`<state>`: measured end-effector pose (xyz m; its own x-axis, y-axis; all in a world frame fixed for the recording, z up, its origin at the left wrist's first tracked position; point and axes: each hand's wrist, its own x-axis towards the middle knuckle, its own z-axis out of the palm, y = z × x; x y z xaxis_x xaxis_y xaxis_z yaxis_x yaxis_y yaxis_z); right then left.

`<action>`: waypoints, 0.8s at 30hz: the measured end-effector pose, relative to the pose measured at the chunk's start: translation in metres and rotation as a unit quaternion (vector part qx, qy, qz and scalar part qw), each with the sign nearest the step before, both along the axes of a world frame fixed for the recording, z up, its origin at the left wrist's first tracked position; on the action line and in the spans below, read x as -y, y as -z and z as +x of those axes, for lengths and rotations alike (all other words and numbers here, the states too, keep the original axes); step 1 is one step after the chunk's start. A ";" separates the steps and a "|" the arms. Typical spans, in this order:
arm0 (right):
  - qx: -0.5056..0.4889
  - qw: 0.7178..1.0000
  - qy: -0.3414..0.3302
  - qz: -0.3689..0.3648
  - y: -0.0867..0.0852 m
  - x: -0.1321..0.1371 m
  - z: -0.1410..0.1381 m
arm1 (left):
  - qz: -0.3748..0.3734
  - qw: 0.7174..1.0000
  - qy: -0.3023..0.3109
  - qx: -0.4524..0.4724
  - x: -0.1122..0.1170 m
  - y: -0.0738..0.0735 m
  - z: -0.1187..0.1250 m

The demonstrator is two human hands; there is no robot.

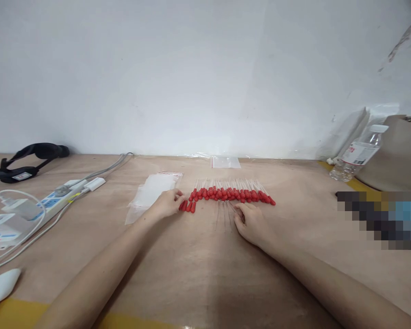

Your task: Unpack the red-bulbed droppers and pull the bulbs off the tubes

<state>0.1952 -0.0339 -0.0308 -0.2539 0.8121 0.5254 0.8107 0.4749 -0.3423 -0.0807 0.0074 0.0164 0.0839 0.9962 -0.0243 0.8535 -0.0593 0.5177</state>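
White object (2, 287): front left, closest in.
Power strip (53, 204): busy side, this, plugs (22, 209) and cables (102, 172) crowding it.
Plastic bags (156, 187): piled flat, contents unclear.
Left hand (167, 204): fingers curled by the left end of the red-handled sticks (226, 193); gripping? Can't tell.
Sticks: one packed row, dead centre.
Right hand (251, 222): fingers bunched at thin rods (225, 214); pinching? Can't tell.
Bottle (359, 153): far right, capped, beside a beige container (393, 153).

Off to my left I see a black strap-like frame (46, 148), a white power strip (55, 202) with white adapters (20, 208) plugged in and a smooth white object (2, 285) nearer me, while to my right a clear capped bottle (359, 153) sits beside a beige container (393, 157), near the pale wall (192, 77).
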 end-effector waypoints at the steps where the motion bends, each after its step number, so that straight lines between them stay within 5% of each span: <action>1: -0.009 1.000 -0.001 -0.007 -0.001 0.001 -0.001 | -0.005 1.000 0.000 0.003 0.000 0.000 0.000; 14: -0.104 0.981 0.031 -0.161 -0.010 0.003 -0.010 | 0.007 0.999 -0.001 -0.049 0.004 -0.004 0.003; 19: -0.125 0.975 0.027 -0.179 -0.011 0.003 -0.009 | 0.095 0.991 -0.004 -0.089 0.009 -0.010 0.010; 24: -0.167 0.970 -0.006 -0.177 -0.008 0.004 -0.002 | 0.234 0.963 0.081 -0.111 0.009 -0.009 0.031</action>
